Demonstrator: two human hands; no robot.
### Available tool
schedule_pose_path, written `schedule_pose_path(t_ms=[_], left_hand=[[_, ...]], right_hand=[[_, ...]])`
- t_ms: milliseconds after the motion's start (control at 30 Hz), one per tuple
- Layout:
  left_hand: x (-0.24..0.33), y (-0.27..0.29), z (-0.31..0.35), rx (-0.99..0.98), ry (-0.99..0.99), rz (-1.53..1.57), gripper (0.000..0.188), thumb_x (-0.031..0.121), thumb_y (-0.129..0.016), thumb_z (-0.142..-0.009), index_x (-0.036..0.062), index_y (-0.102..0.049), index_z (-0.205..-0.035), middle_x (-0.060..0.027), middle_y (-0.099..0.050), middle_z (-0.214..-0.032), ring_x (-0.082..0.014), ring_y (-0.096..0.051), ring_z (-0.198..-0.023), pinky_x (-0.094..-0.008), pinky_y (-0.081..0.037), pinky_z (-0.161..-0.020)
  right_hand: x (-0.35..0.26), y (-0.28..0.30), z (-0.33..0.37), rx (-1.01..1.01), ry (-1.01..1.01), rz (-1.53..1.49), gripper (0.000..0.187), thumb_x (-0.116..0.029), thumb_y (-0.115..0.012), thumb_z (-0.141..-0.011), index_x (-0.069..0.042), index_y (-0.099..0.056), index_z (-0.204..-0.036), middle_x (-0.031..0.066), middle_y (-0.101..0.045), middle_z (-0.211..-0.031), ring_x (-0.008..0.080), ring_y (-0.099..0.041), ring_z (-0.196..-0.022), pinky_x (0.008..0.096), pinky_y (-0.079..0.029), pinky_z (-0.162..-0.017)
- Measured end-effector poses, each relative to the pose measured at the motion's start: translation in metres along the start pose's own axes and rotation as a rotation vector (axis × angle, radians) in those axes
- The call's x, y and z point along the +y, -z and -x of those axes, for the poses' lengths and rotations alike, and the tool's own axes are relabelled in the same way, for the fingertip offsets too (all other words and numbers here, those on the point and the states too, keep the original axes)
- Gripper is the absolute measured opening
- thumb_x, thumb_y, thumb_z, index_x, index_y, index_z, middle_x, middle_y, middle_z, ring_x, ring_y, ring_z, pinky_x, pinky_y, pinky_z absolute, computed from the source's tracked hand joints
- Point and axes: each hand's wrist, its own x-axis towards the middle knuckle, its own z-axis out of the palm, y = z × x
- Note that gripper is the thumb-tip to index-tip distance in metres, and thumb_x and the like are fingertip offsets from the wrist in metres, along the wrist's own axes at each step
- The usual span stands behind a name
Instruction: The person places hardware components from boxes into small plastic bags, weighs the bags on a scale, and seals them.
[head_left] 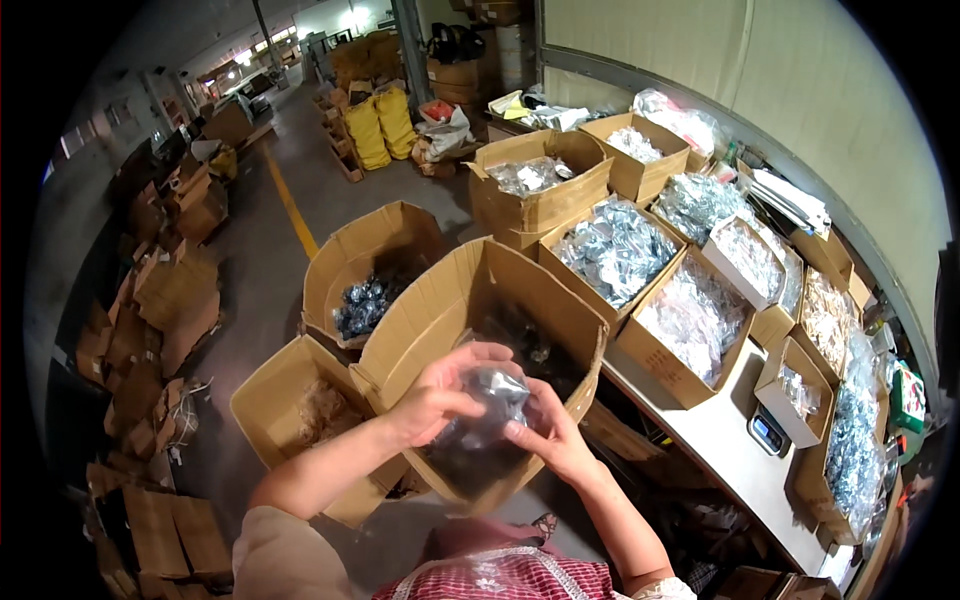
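A clear plastic bag (495,400) with a shiny grey, silvery look is between my two hands. My left hand (437,398) closes on its left side, thumb across the front. On the other side my right hand (550,432) pinches the bag between thumb and fingers. What lies inside the bag cannot be made out. Both hands are over the mouth of a large open cardboard box (425,325), which has dark, shiny bagged pieces at its bottom. Part of the box's inside is hidden by my hands and the bag.
To the left stand a box of dark bags (370,308) and a lower carton (270,400) with brownish contents. On the right, a white table (690,445) carries several cartons of silvery bags (615,250) and a small scale (768,432). Flattened cardboard (180,300) lines the far left.
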Motion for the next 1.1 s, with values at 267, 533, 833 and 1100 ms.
schedule_pose_path(t_ms=[267, 533, 833, 1100], left_hand=[[0.05, 0.173, -0.013, 0.206, -0.216, -0.33, 0.036, 0.005, -0.064, -0.084, 0.0004, -0.062, -0.12, -0.0095, -0.06, -0.127, -0.0171, -0.053, -0.122, -0.0327, -0.039, -0.106], [-0.064, 0.602, -0.084, 1.02, 0.2, -1.008, 0.032, 0.014, -0.058, -0.075, -0.0014, -0.063, -0.103, -0.0228, -0.068, -0.094, -0.0371, -0.066, -0.093, -0.0458, -0.051, -0.083], [-0.212, 0.76, -0.118, 0.292, 0.992, -1.496, 0.05, 0.026, -0.047, -0.093, 0.0093, -0.045, -0.14, -0.0157, -0.032, -0.153, -0.0359, -0.033, -0.14, -0.05, -0.035, -0.111], [-0.261, 0.776, -0.149, -0.039, 1.325, -1.822, 0.071, 0.042, -0.068, -0.087, 0.0176, -0.038, -0.146, -0.0043, -0.03, -0.155, -0.0301, -0.026, -0.143, -0.0493, -0.034, -0.104]], right_hand=[[0.028, 0.011, -0.025, 0.68, 0.074, 0.546, 0.041, -0.008, -0.063, -0.08, 0.002, -0.06, -0.12, 0.004, -0.065, -0.105, 0.0134, -0.06, -0.097, 0.0279, -0.047, -0.087], [0.067, 0.041, -0.048, 1.025, 0.203, 0.748, 0.041, -0.003, -0.06, -0.074, 0.004, -0.054, -0.115, 0.0066, -0.056, -0.105, 0.0149, -0.055, -0.096, 0.0279, -0.044, -0.09], [0.065, 0.004, -0.087, 1.3, 0.032, 0.826, 0.035, -0.021, -0.062, -0.066, 0.001, -0.055, -0.092, 0.003, -0.057, -0.082, 0.0111, -0.051, -0.071, 0.0227, -0.044, -0.065], [0.068, 0.006, -0.08, 1.311, 0.002, 0.954, 0.045, -0.019, -0.063, -0.082, -0.001, -0.055, -0.123, 0.0116, -0.062, -0.093, 0.0267, -0.062, -0.084, 0.0462, -0.053, -0.078]])
